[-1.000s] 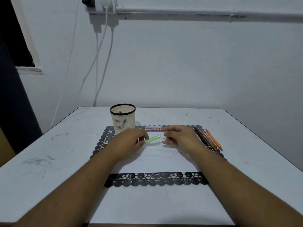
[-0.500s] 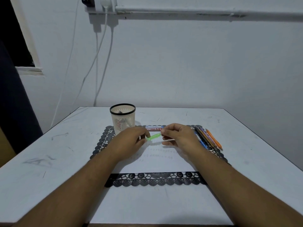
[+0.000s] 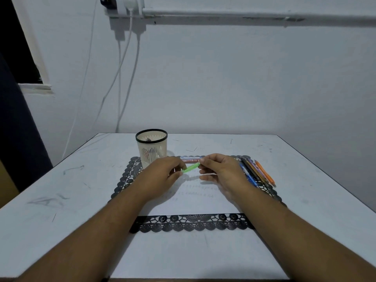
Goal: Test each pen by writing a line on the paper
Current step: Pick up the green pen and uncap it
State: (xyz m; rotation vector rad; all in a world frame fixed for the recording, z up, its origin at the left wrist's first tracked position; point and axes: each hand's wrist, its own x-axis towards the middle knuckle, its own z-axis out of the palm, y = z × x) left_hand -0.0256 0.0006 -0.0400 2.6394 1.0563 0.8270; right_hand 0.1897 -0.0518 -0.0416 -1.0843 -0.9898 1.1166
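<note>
Both hands meet on one green pen point(image 3: 190, 167), held just above the paper point(image 3: 195, 192). The left hand point(image 3: 162, 176) has its grip closed round the lower end, thumb and fingertips pinching it; the right hand point(image 3: 220, 171) pinches the upper end between thumb and forefinger. With an end in each hand, the pen looks set to be uncapped or recapped, though no cap seam can be made out.

The paper lies on a black lace mat point(image 3: 191, 222) on the counter point(image 3: 61, 200), squarely in front of the person, and faint written lines already cross it.

A red-and-white pen point(image 3: 190, 158) lies across the far edge of the mat. To the right a row of pens point(image 3: 256, 173) lies side by side, likely sorted apart. A slotted cup point(image 3: 152, 148) stands at the mat's far left corner, holding something.
</note>
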